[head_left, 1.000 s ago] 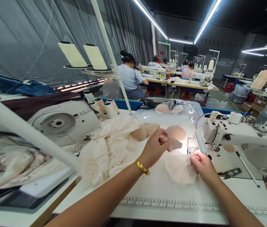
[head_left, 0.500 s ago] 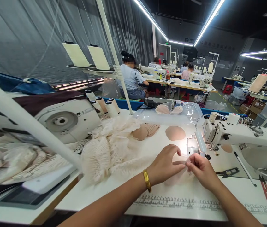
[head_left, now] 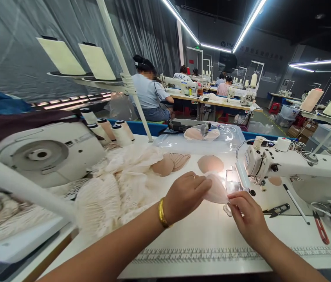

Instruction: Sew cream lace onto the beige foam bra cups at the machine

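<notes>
A sheer pale-pink cup-shaped fabric piece (head_left: 216, 190) is stretched between my two hands, in front of the lit needle area of the sewing machine (head_left: 267, 162). My left hand (head_left: 185, 196), with a gold bracelet at the wrist, is closed on its left edge. At its lower right corner, my right hand (head_left: 247, 217) pinches the fabric between thumb and fingers. Just behind lies a beige cup piece (head_left: 210, 164) on the white table. Further left are another beige cup (head_left: 163, 166) and a striped piece (head_left: 180, 160).
Cream lace fabric (head_left: 107, 196) is heaped on the left. Thread snips (head_left: 279, 210), a white pen (head_left: 296, 203) and red-handled snips (head_left: 321, 227) lie at right. A ruler tape (head_left: 206, 254) runs along the front edge. Thread cones (head_left: 98, 60) stand upper left; a co-worker (head_left: 149, 90) sits ahead.
My hands have moved apart, spreading the sheer piece open between them. My left hand has turned and closed on its edge. The whole view has shifted, with the scene sliding left.
</notes>
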A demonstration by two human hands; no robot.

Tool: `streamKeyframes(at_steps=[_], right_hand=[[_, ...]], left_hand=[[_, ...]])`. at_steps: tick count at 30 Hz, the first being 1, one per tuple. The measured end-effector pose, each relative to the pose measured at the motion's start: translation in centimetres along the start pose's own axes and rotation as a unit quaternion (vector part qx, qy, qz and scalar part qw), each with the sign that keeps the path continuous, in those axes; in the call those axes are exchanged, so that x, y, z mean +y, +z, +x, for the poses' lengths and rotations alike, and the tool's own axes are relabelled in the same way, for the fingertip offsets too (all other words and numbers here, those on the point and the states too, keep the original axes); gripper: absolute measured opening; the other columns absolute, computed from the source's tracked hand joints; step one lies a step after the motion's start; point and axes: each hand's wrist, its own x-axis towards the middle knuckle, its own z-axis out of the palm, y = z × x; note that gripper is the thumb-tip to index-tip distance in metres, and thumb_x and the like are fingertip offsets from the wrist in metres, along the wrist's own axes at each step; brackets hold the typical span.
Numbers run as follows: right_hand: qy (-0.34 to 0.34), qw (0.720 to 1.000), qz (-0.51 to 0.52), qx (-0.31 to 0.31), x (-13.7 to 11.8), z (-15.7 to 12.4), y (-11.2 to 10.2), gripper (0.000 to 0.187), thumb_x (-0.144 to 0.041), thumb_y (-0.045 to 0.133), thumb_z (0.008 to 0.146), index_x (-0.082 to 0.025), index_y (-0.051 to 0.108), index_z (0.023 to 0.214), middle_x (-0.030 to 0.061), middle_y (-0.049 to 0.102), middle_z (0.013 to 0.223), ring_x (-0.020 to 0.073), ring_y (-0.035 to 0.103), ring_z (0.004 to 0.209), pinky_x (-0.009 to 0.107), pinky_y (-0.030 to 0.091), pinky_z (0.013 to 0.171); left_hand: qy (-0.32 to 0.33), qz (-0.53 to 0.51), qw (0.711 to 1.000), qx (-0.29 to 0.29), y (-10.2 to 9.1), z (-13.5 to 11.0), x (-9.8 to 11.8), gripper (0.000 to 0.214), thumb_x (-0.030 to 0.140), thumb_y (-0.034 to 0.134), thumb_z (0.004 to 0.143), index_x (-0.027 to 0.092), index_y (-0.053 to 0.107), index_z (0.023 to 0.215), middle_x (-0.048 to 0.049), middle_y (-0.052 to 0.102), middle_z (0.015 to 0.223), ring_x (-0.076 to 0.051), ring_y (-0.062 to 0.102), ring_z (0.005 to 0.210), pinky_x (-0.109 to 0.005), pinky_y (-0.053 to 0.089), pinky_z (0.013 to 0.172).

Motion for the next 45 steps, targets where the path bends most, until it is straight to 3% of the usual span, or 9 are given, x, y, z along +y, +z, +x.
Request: streamKeyframes(at_steps=[2, 4, 8, 13, 15, 25, 31, 36, 45], right_hand=[[-0.017, 0.995, -0.047, -0.085, 1.5, 0.4, 0.0, 0.026, -0.015, 0.042, 0.1, -0.025, 0.065, 0.097, 0.0051, 0.07, 0.102, 0.0189, 0.064, 0.09, 0.031, 0.053, 0.077], [-0.03, 0.986, -0.069, -0.151, 3.2, 0.6, -0.6, 0.026, -0.016, 0.043, 0.098, -0.027, 0.066, 0.09, 0.0005, 0.069, 0.09, 0.0175, 0.062, 0.08, 0.028, 0.051, 0.07], [-0.076, 0.967, -0.104, -0.219, 5.9, 0.5, -1.9, 0.03, -0.015, 0.04, 0.099, -0.026, 0.066, 0.088, -0.0002, 0.066, 0.083, 0.0172, 0.059, 0.075, 0.027, 0.047, 0.063], [-0.088, 0.965, -0.157, -0.191, 7.3, -0.6, -3.0, 0.038, -0.011, 0.038, 0.102, -0.03, 0.065, 0.119, 0.0046, 0.07, 0.116, 0.0213, 0.061, 0.099, 0.032, 0.05, 0.077], [-0.084, 0.958, -0.193, -0.195, 7.4, -0.9, -3.3, 0.039, -0.01, 0.04, 0.101, -0.031, 0.065, 0.122, 0.0045, 0.07, 0.112, 0.0215, 0.059, 0.095, 0.031, 0.048, 0.074], [-0.053, 0.957, -0.204, -0.2, 7.3, -1.0, -3.3, 0.039, -0.011, 0.044, 0.098, -0.03, 0.065, 0.124, 0.0058, 0.068, 0.101, 0.0204, 0.055, 0.084, 0.027, 0.036, 0.056], [-0.053, 0.959, -0.199, -0.194, 7.7, -1.3, -3.0, 0.043, -0.009, 0.044, 0.097, -0.03, 0.062, 0.129, 0.0073, 0.068, 0.106, 0.0213, 0.057, 0.087, 0.028, 0.042, 0.06], [-0.057, 0.957, -0.204, -0.197, 7.6, -1.2, -3.1, 0.042, -0.008, 0.044, 0.096, -0.028, 0.063, 0.127, 0.0076, 0.068, 0.106, 0.0221, 0.057, 0.089, 0.029, 0.042, 0.061], [-0.058, 0.955, -0.212, -0.199, 7.4, -1.1, -3.0, 0.041, -0.007, 0.044, 0.094, -0.028, 0.063, 0.124, 0.0073, 0.068, 0.103, 0.0213, 0.056, 0.086, 0.029, 0.039, 0.058]], left_hand=[[0.064, 0.02, 0.997, -0.048, 0.1, -0.1, 0.1, 0.008, 0.022, 0.061, 0.093, 0.02, 0.056, 0.087, -0.0031, 0.063, 0.082, -0.021, 0.057, 0.073, -0.034, 0.042, 0.071], [0.122, -0.012, 0.987, -0.106, 0.8, 0.2, 0.7, 0.023, 0.032, 0.071, 0.09, 0.02, 0.053, 0.08, -0.0028, 0.063, 0.083, -0.022, 0.058, 0.075, -0.033, 0.042, 0.07], [0.202, -0.052, 0.971, -0.115, 4.1, 1.8, 2.4, 0.019, 0.005, 0.061, 0.087, 0.02, 0.053, 0.079, -0.0017, 0.065, 0.083, -0.02, 0.059, 0.08, -0.033, 0.042, 0.076], [0.185, -0.025, 0.975, -0.121, 8.0, 2.6, 3.2, 0.021, 0.006, 0.062, 0.084, 0.019, 0.05, 0.073, -0.0032, 0.059, 0.077, -0.019, 0.054, 0.07, -0.032, 0.037, 0.063], [0.161, -0.033, 0.981, -0.107, 8.6, 2.1, 3.1, 0.02, 0.006, 0.061, 0.086, 0.019, 0.05, 0.074, -0.0042, 0.06, 0.083, -0.02, 0.054, 0.075, -0.032, 0.038, 0.064], [0.119, -0.062, 0.989, -0.068, 9.3, 1.5, 3.6, 0.024, 0.006, 0.047, 0.092, 0.019, 0.048, 0.072, -0.0036, 0.052, 0.076, -0.019, 0.046, 0.068, -0.032, 0.038, 0.06], [0.108, -0.054, 0.99, -0.067, 9.8, 1.7, 3.8, 0.019, 0.01, 0.051, 0.093, 0.017, 0.054, 0.076, -0.0053, 0.054, 0.08, -0.02, 0.047, 0.07, -0.033, 0.039, 0.063], [0.171, -0.015, 0.983, -0.064, 9.6, 2.0, 4.1, 0.029, 0.009, 0.043, 0.098, 0.017, 0.056, 0.074, -0.0043, 0.054, 0.074, -0.019, 0.048, 0.069, -0.035, 0.037, 0.063], [0.146, -0.04, 0.986, -0.072, 9.2, 2.0, 4.4, 0.028, 0.012, 0.041, 0.101, 0.015, 0.058, 0.078, -0.0044, 0.057, 0.077, -0.018, 0.048, 0.068, -0.033, 0.039, 0.065]])
